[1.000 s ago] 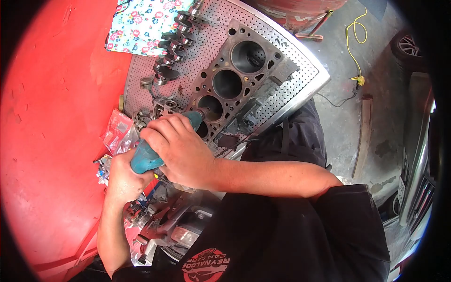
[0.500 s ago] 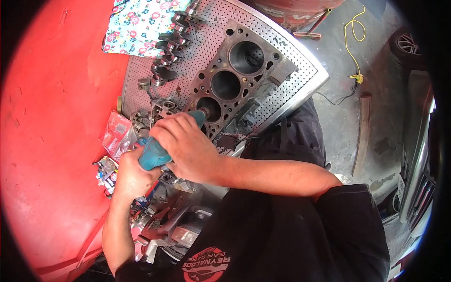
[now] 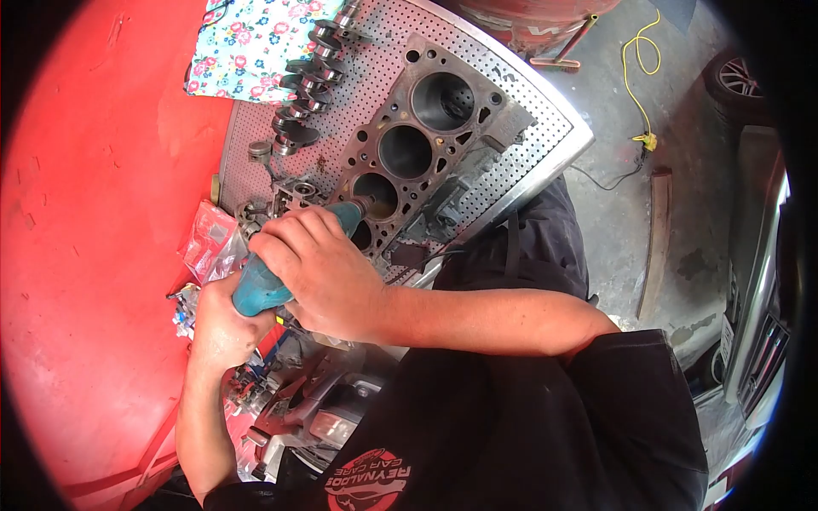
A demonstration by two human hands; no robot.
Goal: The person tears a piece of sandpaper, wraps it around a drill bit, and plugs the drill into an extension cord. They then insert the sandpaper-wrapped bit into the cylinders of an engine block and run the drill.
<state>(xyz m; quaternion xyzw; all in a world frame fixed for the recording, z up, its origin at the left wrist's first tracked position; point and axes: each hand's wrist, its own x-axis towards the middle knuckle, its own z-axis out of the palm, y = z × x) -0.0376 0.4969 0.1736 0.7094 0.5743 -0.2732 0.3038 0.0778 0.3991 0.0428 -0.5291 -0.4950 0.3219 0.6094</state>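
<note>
A teal power drill (image 3: 261, 288) is held in both hands, its nose pointing up and right at the engine block (image 3: 423, 140). My right hand (image 3: 322, 271) wraps over the top of the drill's body. Behind it, my left hand (image 3: 228, 328) grips the rear handle end; the handle itself is mostly hidden. The drill's chuck (image 3: 365, 205) reaches over the edge of the third cylinder bore (image 3: 381, 193). Whatever is fitted in the chuck cannot be made out. A fourth bore is partly covered by the drill and my right hand.
The block lies on a perforated metal table (image 3: 545, 128). Beside it are a crankshaft (image 3: 304, 89), a floral cloth (image 3: 256, 51), a piston (image 3: 261, 153) and a plastic bag (image 3: 209, 243). A yellow cord (image 3: 639, 68) and a wooden plank (image 3: 656, 243) lie on the floor.
The drill and both hands have shifted slightly down and to the left, and the chuck has drawn back a little toward the bore's near edge.
</note>
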